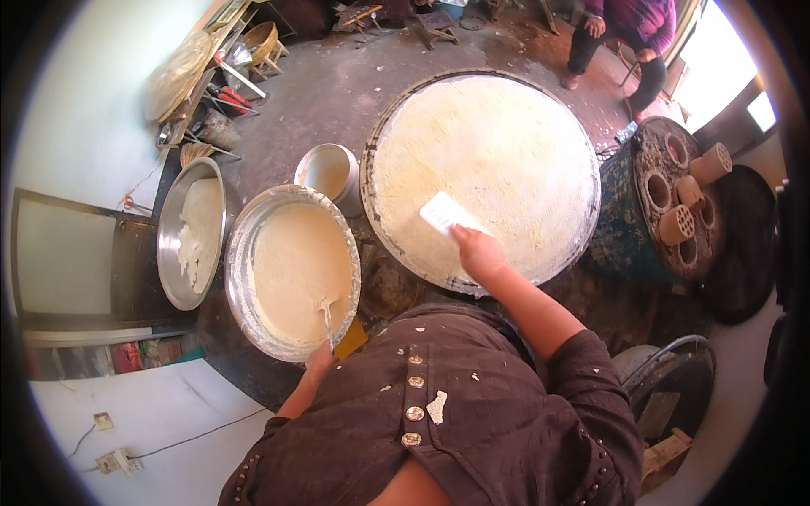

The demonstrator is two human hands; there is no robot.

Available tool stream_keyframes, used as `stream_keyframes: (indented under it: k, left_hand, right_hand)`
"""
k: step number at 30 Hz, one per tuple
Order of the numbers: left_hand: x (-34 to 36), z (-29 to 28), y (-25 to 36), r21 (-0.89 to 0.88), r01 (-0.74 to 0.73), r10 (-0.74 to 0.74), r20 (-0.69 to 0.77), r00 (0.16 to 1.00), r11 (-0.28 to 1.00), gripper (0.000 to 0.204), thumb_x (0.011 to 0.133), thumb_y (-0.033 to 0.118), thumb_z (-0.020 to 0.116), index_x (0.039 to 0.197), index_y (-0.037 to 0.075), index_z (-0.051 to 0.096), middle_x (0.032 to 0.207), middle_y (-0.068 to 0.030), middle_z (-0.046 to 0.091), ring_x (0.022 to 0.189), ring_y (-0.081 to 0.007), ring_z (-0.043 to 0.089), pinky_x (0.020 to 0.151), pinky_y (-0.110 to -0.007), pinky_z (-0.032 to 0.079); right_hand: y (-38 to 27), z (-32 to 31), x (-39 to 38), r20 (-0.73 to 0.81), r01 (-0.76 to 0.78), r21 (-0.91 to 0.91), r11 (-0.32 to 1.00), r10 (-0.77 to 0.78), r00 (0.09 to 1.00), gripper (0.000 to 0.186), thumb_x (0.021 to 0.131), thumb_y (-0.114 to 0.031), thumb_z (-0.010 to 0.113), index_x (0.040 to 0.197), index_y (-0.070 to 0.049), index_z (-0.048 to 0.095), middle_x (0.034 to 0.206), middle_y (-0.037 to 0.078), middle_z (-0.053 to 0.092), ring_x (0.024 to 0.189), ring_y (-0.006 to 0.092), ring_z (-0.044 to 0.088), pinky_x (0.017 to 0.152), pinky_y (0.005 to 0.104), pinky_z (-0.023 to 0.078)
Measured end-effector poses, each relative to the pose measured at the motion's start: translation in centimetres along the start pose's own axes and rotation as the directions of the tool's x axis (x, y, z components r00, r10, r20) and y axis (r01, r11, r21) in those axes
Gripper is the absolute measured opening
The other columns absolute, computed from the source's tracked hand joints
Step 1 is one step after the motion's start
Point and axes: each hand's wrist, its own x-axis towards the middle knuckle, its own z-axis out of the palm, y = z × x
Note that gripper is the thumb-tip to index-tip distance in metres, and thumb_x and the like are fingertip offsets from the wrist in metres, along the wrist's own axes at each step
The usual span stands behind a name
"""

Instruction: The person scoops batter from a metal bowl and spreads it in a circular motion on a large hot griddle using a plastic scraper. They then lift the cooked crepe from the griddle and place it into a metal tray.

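My right hand (479,251) grips a white flat plastic scraper (443,211) over a large round griddle (540,143) coated with a thin pale layer. My left hand (321,358) holds the handle of a metal ladle (328,319), whose head is sunk in creamy batter in a wide metal basin (239,244) at the left. A second steel bowl (177,270) with pale mixture stands farther left. A white bucket (346,198) with some pale contents sits behind the basin.
At the right stands a drum (620,219) topped with cylindrical briquettes (675,224), beside a dark round lid (742,253). A seated person (629,42) is at the back right. Shelving with baskets (261,42) lines the back left; a dark container (675,379) sits at lower right.
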Motion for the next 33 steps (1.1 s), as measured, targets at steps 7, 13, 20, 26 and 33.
stream_keyframes:
  k: [7, 13, 20, 26, 33]
  left_hand:
    - [-0.9, -0.1, 1.0, -0.118, 0.055, -0.063, -0.061, 0.996, 0.992, 0.048, 0.073, 0.028, 0.057, 0.115, 0.008, 0.048, 0.102, -0.022, 0.057, 0.099, -0.0389, 0.053, 0.082, -0.045, 0.042]
    - [-0.6, -9.1, 5.1, -0.299, -0.192, 0.012, -0.513, 0.858, 0.935, 0.041, 0.08, 0.026, 0.055, 0.113, 0.002, 0.051, 0.11, -0.021, 0.055, 0.105, -0.0357, 0.051, 0.09, -0.04, 0.04]
    - [-16.0, -33.0, 19.0, 0.264, -0.92, 0.543, -0.837, -0.069, 0.29, 0.053, 0.089, 0.037, 0.042, 0.126, -0.001, 0.04, 0.123, -0.0192, 0.046, 0.118, -0.0299, 0.042, 0.103, -0.042, 0.023]
    - [-25.6, -35.5, 25.1, 0.729, -0.678, 0.64, -0.478, -0.601, -0.092, 0.055, 0.087, 0.043, 0.039, 0.122, 0.0, 0.043, 0.125, -0.0237, 0.043, 0.118, -0.0343, 0.04, 0.103, -0.045, 0.021]
    - [-26.3, -34.7, 24.9, 0.753, -0.614, 0.638, -0.356, -0.683, -0.237, 0.052, 0.088, 0.039, 0.04, 0.122, 0.0, 0.043, 0.125, -0.0224, 0.044, 0.117, -0.0325, 0.041, 0.103, -0.044, 0.023]
  right_hand:
    - [7.8, -5.0, 6.7, 0.065, -0.475, 0.295, 0.829, 0.479, 0.875, 0.031, 0.074, -0.03, 0.059, 0.098, -0.01, 0.058, 0.093, 0.013, 0.063, 0.087, 0.0296, 0.06, 0.072, 0.0399, 0.047]
    - [12.8, -4.7, 6.7, 0.337, -0.655, 0.23, 0.72, 0.573, 0.747, 0.035, 0.068, -0.035, 0.063, 0.089, -0.007, 0.064, 0.091, 0.014, 0.063, 0.087, 0.0261, 0.061, 0.071, 0.0364, 0.048]
    - [17.6, -7.3, 2.8, 0.163, -0.632, 0.295, 0.717, 0.614, 0.773, 0.03, 0.069, -0.033, 0.062, 0.079, -0.005, 0.061, 0.062, 0.006, 0.064, 0.059, 0.0181, 0.062, 0.061, 0.0332, 0.048]
    - [13.0, -5.5, -0.3, 0.008, -0.352, 0.743, 0.569, 0.518, 0.855, 0.026, 0.073, -0.021, 0.065, 0.076, 0.003, 0.055, 0.062, 0.011, 0.061, 0.052, 0.0159, 0.06, 0.048, 0.0268, 0.046]
    - [9.6, -4.0, -5.2, -0.01, -0.27, 0.866, 0.421, 0.554, 0.833, 0.025, 0.075, -0.015, 0.066, 0.079, 0.006, 0.053, 0.065, 0.011, 0.059, 0.053, 0.0154, 0.061, 0.043, 0.0247, 0.045]
